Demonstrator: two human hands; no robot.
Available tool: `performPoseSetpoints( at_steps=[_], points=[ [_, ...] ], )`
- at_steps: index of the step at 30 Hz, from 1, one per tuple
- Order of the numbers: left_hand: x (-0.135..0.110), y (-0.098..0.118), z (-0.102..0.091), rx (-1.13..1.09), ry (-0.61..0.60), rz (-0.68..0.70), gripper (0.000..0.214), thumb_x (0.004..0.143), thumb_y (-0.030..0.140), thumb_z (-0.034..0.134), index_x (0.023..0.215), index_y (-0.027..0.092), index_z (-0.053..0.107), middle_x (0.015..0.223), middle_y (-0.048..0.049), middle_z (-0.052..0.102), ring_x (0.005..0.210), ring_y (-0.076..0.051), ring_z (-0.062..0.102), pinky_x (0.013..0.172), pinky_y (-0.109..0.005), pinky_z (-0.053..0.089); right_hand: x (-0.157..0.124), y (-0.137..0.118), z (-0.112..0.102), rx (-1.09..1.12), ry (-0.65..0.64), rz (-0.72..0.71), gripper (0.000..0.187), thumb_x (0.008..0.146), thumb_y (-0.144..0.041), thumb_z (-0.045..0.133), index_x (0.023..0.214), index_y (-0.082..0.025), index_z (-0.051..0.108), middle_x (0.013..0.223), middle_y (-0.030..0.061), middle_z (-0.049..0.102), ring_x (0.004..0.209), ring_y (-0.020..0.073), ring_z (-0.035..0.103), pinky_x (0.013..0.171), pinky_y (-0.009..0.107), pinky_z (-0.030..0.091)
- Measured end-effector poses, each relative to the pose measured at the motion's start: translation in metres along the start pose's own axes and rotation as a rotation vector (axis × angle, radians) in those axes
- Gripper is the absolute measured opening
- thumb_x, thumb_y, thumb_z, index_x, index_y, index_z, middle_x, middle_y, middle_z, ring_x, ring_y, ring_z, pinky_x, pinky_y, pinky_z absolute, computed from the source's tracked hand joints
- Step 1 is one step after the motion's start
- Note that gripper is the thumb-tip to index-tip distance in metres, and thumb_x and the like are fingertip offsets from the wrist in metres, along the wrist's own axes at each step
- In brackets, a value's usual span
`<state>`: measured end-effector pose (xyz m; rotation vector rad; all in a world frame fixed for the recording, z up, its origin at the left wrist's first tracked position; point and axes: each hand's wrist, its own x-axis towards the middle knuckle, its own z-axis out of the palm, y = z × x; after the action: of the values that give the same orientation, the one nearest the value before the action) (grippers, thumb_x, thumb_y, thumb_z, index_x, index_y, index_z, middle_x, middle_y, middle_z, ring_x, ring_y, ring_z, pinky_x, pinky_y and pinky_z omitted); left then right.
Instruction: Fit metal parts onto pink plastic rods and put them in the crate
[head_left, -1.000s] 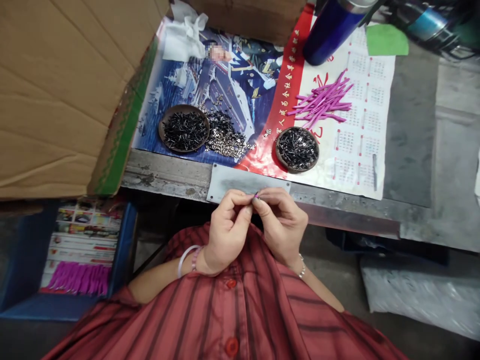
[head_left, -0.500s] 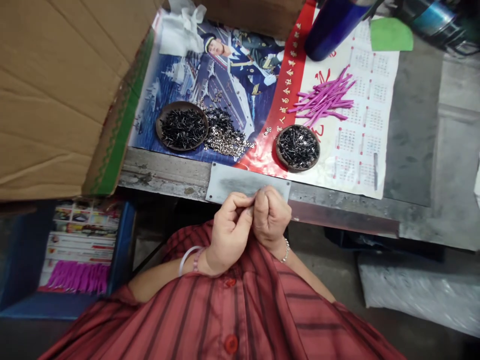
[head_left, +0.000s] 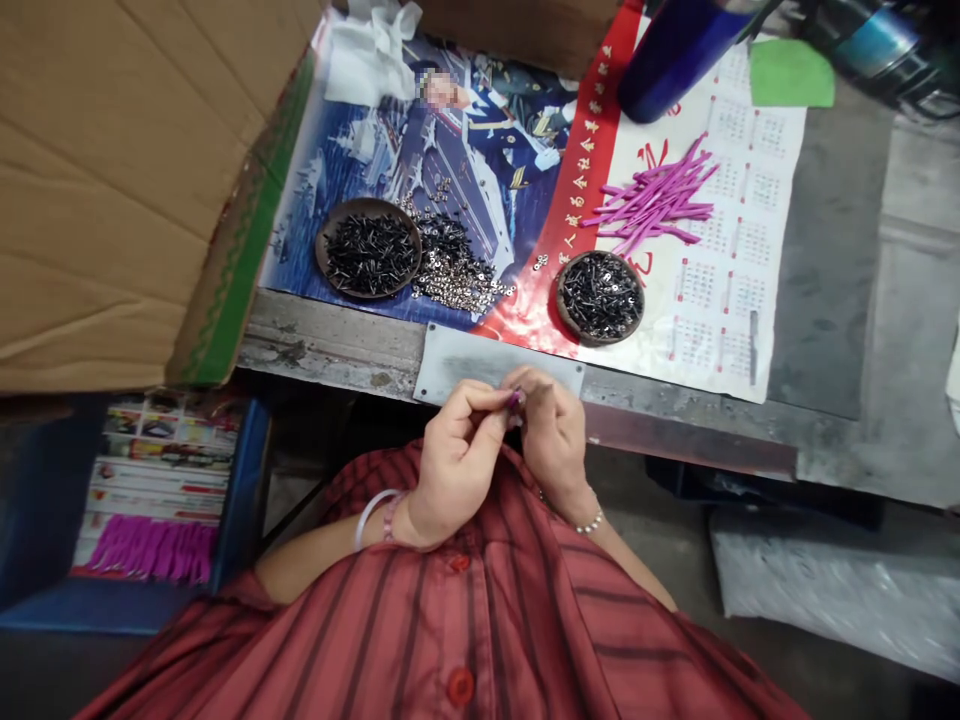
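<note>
A short purple tube [head_left: 514, 400] is sitting pinched between both hands, just in front of the counter's [head_left: 825, 250] near edge and above the person's red striped shirt [head_left: 487, 620]. The left hand [head_left: 456, 462] is pressing thumb and forefinger together on the tube's near side. The right hand [head_left: 556, 438] is curling its fingers [head_left: 534, 390] closed around the other side (the tube's tip is too small to make out). Right behind the hands, a grey metal plate [head_left: 480, 358] is lying at the counter's edge. Beyond it, a poster [head_left: 720, 300] is covering the counter and carrying two round dishes of black screws: the left dish [head_left: 318, 250] is touching a heap of silvery washers [head_left: 457, 275], and the right dish [head_left: 600, 341] is standing well apart from it. Behind the right dish, a pile of purple tubes [head_left: 652, 195] is lying loose, with a blue flask [head_left: 667, 55] farther back. A cardboard box [head_left: 112, 180] is overhanging the counter's left end, and below it a blue crate [head_left: 240, 480] is holding more purple tubes.
</note>
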<state>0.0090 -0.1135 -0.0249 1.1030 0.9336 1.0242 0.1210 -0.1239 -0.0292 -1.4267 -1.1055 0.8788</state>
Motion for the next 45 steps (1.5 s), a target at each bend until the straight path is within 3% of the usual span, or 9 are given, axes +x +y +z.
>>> performPoseSetpoints(
  at_steps=[3, 9, 13, 18, 21, 23, 29, 37, 45],
  points=[
    [-0.001, 0.002, -0.002, 0.047, -0.012, 0.042, 0.007, 0.096, 0.025, 0.061, 0.096, 0.02, 0.065, 0.09, -0.0026, 0.062, 0.083, -0.014, 0.062, 0.076, -0.026, 0.053, -0.001, -0.002, -0.003, -0.181, 0.064, -0.126, 0.047, 0.1, -0.054, 0.05, 0.065, -0.022, 0.049, 0.068, 0.0005, 0.052, 0.062, 0.0157, 0.049, 0.057, 0.031, 0.041],
    [-0.004, 0.002, -0.003, 0.021, -0.067, -0.015, 0.006, 0.096, 0.022, 0.06, 0.098, 0.02, 0.065, 0.09, -0.0025, 0.061, 0.076, -0.012, 0.061, 0.067, -0.023, 0.051, 0.002, -0.001, -0.006, 0.092, -0.132, 0.126, 0.063, 0.102, -0.064, 0.029, 0.057, -0.022, 0.043, 0.054, -0.0023, 0.044, 0.047, 0.0129, 0.041, 0.046, 0.029, 0.035],
    [0.004, 0.007, -0.012, 0.109, -0.165, 0.039, 0.009, 0.096, 0.02, 0.058, 0.099, 0.021, 0.066, 0.092, -0.0035, 0.063, 0.084, -0.015, 0.064, 0.074, -0.026, 0.052, 0.006, 0.002, -0.018, -0.1, -0.014, 0.024, 0.043, 0.085, -0.061, 0.068, 0.074, -0.021, 0.055, 0.072, -0.0019, 0.055, 0.065, 0.0145, 0.052, 0.059, 0.029, 0.043],
    [0.038, 0.024, -0.069, 0.552, -0.334, 0.265, 0.013, 0.095, 0.018, 0.055, 0.1, 0.02, 0.067, 0.091, -0.0055, 0.065, 0.085, -0.019, 0.063, 0.076, -0.031, 0.05, 0.006, 0.023, -0.073, -0.155, 0.455, 0.05, 0.034, 0.094, -0.054, 0.059, 0.086, -0.022, 0.054, 0.067, -0.0052, 0.052, 0.054, 0.0109, 0.049, 0.053, 0.025, 0.039],
    [0.061, 0.023, -0.095, 0.956, -0.415, 0.401, 0.02, 0.095, 0.014, 0.05, 0.102, 0.02, 0.067, 0.093, -0.0063, 0.065, 0.09, -0.022, 0.062, 0.08, -0.036, 0.046, -0.007, 0.03, -0.095, -0.28, 0.47, 0.042, 0.03, 0.088, -0.048, 0.07, 0.089, -0.021, 0.058, 0.075, -0.0019, 0.057, 0.058, 0.0124, 0.053, 0.055, 0.026, 0.042],
    [0.072, 0.014, -0.083, 1.163, -0.529, 0.451, 0.024, 0.092, 0.009, 0.048, 0.101, 0.021, 0.067, 0.094, -0.0076, 0.065, 0.093, -0.025, 0.061, 0.08, -0.04, 0.042, -0.018, 0.033, -0.095, -0.32, 0.422, 0.062, 0.026, 0.089, -0.044, 0.07, 0.09, -0.02, 0.06, 0.078, -0.0002, 0.06, 0.061, 0.0138, 0.055, 0.056, 0.027, 0.045],
    [0.079, -0.021, 0.026, 1.168, -0.982, 0.63, 0.025, 0.087, 0.003, 0.047, 0.094, 0.02, 0.065, 0.09, -0.0082, 0.063, 0.087, -0.026, 0.057, 0.072, -0.038, 0.037, -0.028, 0.032, -0.077, -0.391, 0.414, -0.041, 0.017, 0.095, -0.034, 0.061, 0.085, -0.02, 0.061, 0.082, 0.0011, 0.061, 0.073, 0.0169, 0.059, 0.07, 0.031, 0.048],
    [0.089, -0.004, -0.059, 1.194, -0.659, 0.49, 0.023, 0.09, 0.007, 0.047, 0.098, 0.02, 0.064, 0.091, -0.0067, 0.062, 0.089, -0.025, 0.057, 0.074, -0.037, 0.04, -0.032, 0.05, -0.092, -0.46, 0.481, -0.17, 0.021, 0.099, -0.026, 0.053, 0.079, -0.021, 0.058, 0.076, 0.0014, 0.06, 0.071, 0.0179, 0.059, 0.071, 0.033, 0.047],
    [0.077, -0.012, 0.004, 1.247, -0.784, 0.594, 0.022, 0.095, 0.008, 0.045, 0.096, 0.018, 0.065, 0.091, -0.0076, 0.063, 0.086, -0.024, 0.056, 0.072, -0.038, 0.039, -0.032, 0.049, -0.087, -0.531, 0.513, -0.227, 0.017, 0.098, -0.019, 0.053, 0.082, -0.021, 0.059, 0.078, 0.0027, 0.061, 0.074, 0.0179, 0.059, 0.071, 0.033, 0.049]
  ],
)
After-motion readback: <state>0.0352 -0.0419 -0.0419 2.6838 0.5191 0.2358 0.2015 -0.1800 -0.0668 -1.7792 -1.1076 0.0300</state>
